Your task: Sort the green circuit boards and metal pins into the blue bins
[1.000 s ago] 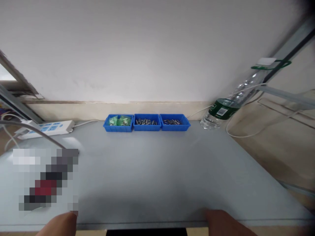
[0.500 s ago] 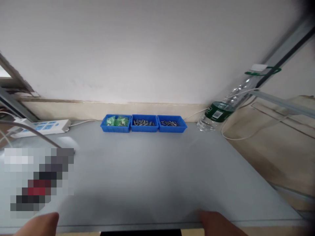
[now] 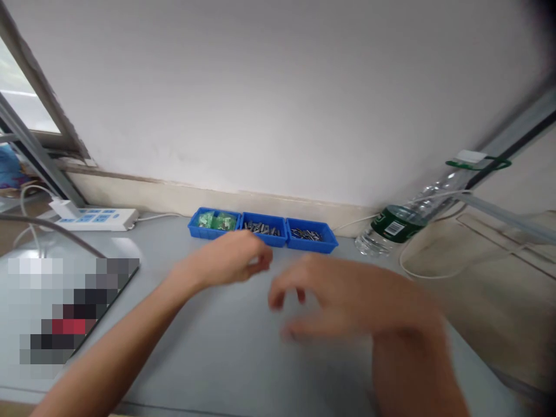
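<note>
My left hand (image 3: 230, 256) reaches over the table just in front of the blue bins. Its fingers curl loosely downward, and nothing shows in them. To its right, my right hand (image 3: 330, 295) hovers above the table, blurred by motion, with thumb and fingers apart and nothing between them. The left blue bin (image 3: 208, 233) holds small green bags (image 3: 215, 220). In the middle bin (image 3: 278, 241) lie short grey metal pieces (image 3: 263, 228), partly behind my left hand. Thin metal pins or screws (image 3: 307, 234) fill the right bin (image 3: 315, 247).
A large plastic bottle (image 3: 399, 223) with a green label leans at the back right by a metal frame post. At the back left is a white power strip (image 3: 108, 219) with cables. A pixelated dark and red item (image 3: 78, 313) lies at the left.
Both hands have come up from the table's front edge and moved forward toward the bins. The view has shifted and tilted slightly.
</note>
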Motion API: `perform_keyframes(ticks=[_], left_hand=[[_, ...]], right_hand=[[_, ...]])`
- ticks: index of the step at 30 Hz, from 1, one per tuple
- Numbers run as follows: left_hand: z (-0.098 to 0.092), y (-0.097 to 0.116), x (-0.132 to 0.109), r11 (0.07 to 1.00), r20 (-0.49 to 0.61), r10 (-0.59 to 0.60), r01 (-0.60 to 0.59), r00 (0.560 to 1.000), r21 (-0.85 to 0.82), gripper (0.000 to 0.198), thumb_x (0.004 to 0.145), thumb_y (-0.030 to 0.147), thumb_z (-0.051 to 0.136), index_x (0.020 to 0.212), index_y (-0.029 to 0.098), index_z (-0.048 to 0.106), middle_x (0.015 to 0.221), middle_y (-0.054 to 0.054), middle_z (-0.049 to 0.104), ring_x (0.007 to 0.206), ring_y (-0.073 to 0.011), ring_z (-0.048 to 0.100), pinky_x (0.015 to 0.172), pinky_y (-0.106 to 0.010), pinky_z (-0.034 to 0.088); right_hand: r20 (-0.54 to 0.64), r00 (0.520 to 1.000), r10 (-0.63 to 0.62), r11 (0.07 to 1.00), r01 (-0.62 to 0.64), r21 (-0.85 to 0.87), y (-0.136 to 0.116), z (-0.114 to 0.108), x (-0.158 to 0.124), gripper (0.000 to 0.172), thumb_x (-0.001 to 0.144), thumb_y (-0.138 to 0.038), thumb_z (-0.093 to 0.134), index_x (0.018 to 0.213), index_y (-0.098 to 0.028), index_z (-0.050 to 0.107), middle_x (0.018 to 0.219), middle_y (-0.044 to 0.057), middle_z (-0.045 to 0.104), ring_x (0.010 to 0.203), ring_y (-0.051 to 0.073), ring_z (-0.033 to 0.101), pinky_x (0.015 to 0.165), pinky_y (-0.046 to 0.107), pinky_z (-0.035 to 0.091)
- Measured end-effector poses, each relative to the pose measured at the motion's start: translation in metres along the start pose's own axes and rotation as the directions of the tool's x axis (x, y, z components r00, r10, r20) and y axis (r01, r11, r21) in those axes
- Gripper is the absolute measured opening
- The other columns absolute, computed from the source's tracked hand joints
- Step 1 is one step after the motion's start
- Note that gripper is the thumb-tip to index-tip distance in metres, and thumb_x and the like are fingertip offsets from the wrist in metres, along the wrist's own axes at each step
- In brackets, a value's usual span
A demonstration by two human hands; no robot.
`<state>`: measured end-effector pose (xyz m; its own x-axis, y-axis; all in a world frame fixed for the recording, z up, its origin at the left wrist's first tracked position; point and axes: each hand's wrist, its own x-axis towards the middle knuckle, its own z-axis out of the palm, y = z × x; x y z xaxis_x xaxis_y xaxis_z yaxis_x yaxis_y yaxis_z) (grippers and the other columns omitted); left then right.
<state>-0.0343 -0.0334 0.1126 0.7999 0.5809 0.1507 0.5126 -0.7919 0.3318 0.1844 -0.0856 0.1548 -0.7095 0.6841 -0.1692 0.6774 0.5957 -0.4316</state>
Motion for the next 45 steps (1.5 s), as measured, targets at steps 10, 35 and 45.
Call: perform_keyframes(ticks=[10,35,45], left_hand=[[0.063,-0.092,0.056,0.899,-0.194,-0.065,0.142,0.979,0.414,0.016,0.091,0.006,0.062,0.099,0.014,0.074,0.098,-0.014,0.074,0.11,-0.0312,0.061,0.092,-0.041,0.05],[0.098,-0.073,0.018,0.489,-0.176,-0.647,0.226,0.742,-0.843,0.02,0.077,0.022,0.084,0.095,0.016,0.077,0.093,-0.008,0.079,0.086,-0.0207,0.074,0.083,-0.031,0.059],[0.089,-0.065,0.017,-0.134,0.257,-0.751,0.24,0.608,-0.961,0.021,0.097,0.012,0.062,0.084,0.009,0.079,0.098,-0.015,0.079,0.08,-0.0132,0.074,0.078,-0.02,0.061]], right_hand=[[-0.483,0.763,0.429,0.875,-0.485,0.011,0.122,0.022,0.092,0.018,0.087,-0.023,0.066,0.102,-0.02,0.076,0.093,0.009,0.076,0.084,0.023,0.069,0.075,0.032,0.049],[-0.268,0.935,0.231,0.916,-0.117,0.383,0.154,0.021,0.072,0.058,0.087,-0.014,0.061,0.142,-0.027,0.047,0.119,0.007,0.067,0.058,0.011,0.064,0.056,0.025,0.053],[-0.308,0.941,0.141,0.989,-0.148,-0.001,0.152,0.018,0.071,0.072,0.082,-0.023,0.079,0.147,-0.024,0.051,0.133,0.012,0.055,0.116,0.028,0.061,0.1,0.04,0.05]])
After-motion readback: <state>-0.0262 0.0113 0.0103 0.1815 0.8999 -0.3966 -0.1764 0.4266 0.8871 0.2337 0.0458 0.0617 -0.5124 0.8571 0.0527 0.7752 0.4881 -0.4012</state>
